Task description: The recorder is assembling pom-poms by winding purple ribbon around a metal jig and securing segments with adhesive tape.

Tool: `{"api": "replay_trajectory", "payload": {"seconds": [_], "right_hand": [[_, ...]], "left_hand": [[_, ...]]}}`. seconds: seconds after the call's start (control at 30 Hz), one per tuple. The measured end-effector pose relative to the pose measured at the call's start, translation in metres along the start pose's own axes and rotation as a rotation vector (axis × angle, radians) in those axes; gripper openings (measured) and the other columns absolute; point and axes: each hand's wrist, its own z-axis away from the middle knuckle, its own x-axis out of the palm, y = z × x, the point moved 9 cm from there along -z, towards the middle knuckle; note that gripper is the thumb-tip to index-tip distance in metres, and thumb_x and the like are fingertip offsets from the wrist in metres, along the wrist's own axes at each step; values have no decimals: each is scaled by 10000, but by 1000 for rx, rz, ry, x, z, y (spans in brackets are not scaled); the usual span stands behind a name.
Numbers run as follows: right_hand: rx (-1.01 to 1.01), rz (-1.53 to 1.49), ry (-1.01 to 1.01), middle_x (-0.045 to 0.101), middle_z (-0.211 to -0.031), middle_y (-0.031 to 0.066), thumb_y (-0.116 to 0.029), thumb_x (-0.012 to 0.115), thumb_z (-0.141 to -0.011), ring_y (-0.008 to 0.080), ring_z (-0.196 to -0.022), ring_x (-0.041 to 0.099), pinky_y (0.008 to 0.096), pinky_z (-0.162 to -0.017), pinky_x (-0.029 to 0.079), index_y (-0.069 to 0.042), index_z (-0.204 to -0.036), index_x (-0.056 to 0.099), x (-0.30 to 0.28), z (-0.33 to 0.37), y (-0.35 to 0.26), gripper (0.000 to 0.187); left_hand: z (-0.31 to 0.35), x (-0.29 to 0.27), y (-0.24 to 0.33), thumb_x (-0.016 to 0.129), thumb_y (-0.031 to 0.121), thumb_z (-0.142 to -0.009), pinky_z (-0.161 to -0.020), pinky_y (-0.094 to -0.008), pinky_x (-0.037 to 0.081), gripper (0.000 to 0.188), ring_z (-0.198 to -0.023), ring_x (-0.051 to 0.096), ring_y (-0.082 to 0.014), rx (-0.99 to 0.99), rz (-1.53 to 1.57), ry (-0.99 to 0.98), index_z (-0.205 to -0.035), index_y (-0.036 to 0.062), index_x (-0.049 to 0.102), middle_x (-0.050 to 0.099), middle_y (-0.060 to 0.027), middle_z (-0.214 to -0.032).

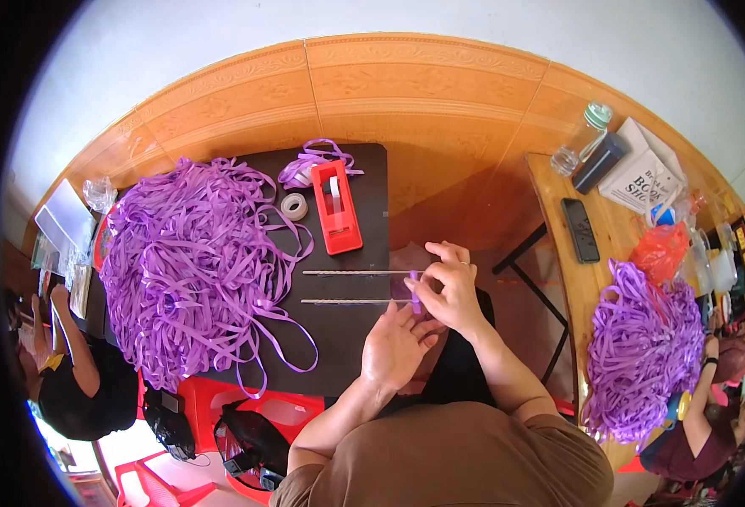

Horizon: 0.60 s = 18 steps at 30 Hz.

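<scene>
- Nearest the camera: brown shirt (465,456) of the person, at the lower edge, both forearms extending forward.
- Left hand (392,348): palm up, fingers spread; grip released. Fingertips lie just beside the lower end of the ribbon strip; contact cannot be told.
- Right hand (452,291): reaches in from the right, thumb and finger drawn together; grip appears to pinch the purple ribbon strip (416,302).
- Ribbon strip location: across the right-hand ends of two rods, just beyond the bench edge. It lies at the right fingertips and forward of the left palm; the right hand is nearer.
- Ribbon strip orientation: long axis runs toward and away from the person, roughly square to the rods.
- Near rod (347,302) and far rod (347,273): thin, roughly parallel, spaced apart, long axes left to right; left ends over the dark bench (330,346).
- Left on the bench: large purple ribbon heap (195,270).
- Beyond the rods: red tape dispenser (349,232), tape roll (303,211) to its left.
- Farthest: orange wall panel (423,76).
</scene>
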Motion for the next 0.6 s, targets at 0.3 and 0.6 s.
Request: {"api": "replay_trajectory", "payload": {"seconds": [0.3,0.6], "right_hand": [[149,-378,-10,570,-1227,171,-39,667,-748,313,-1184,440,391,-956,371,11,-706,615,23,14,48,84],[132,-236,-24,576,-1205,182,-97,693,-760,323,-1140,473,401,-926,395,-11,-744,645,23,11,39,99]], "left_hand": [[1,5,0,382,455,-965,-881,-349,368,507,-1060,512,-238,-17,6,-53,-1238,33,442,494,-91,-1211],[0,3,1,391,449,-963,-875,-351,373,505,-1046,517,-240,5,15,-31,-1236,27,438,496,-91,-1192]]}}
